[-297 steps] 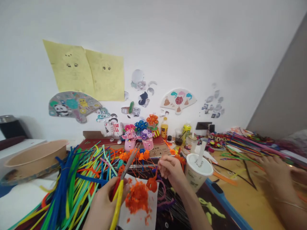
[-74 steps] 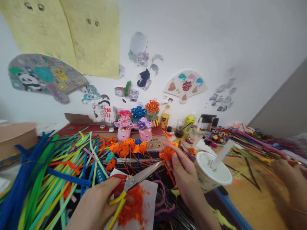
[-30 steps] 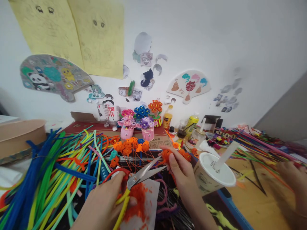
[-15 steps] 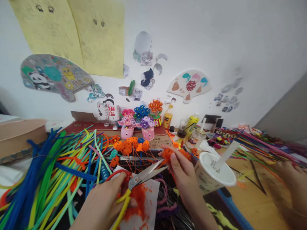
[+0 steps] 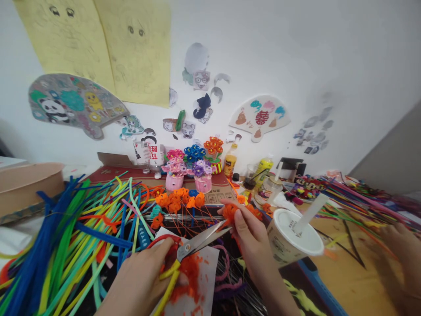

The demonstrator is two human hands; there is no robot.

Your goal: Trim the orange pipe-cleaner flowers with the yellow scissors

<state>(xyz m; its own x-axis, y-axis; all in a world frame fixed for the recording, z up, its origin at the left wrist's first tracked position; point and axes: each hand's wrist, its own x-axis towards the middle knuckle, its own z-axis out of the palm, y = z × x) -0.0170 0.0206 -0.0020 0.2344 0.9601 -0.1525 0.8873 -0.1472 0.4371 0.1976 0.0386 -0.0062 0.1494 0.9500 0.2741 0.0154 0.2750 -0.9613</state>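
Note:
My left hand [image 5: 149,270] is closed around the handles of a pair of scissors [image 5: 199,242], one red and one wrapped in yellow. The blades are slightly parted, and their tips reach an orange pipe-cleaner flower [image 5: 230,213]. My right hand [image 5: 246,232] pinches that flower between thumb and fingers; part of it is hidden behind them. Below the blades, a white sheet of paper [image 5: 208,267] carries a heap of orange fuzz clippings [image 5: 190,274]. Just beyond the scissors, several finished orange flowers [image 5: 174,201] on thin stems lie together.
Loose pipe cleaners [image 5: 95,232] pile up on the left. A lidded cup [image 5: 297,232] with a straw stands beside my right wrist. Potted pipe-cleaner flowers [image 5: 203,175] and bottles [image 5: 230,160] line the back. Another person's hand [image 5: 399,245] is at far right.
The scissor blades have closed somewhat near the flower's edge. Both my hands stay nearly in place. The other person's hand at the right has shifted slightly.

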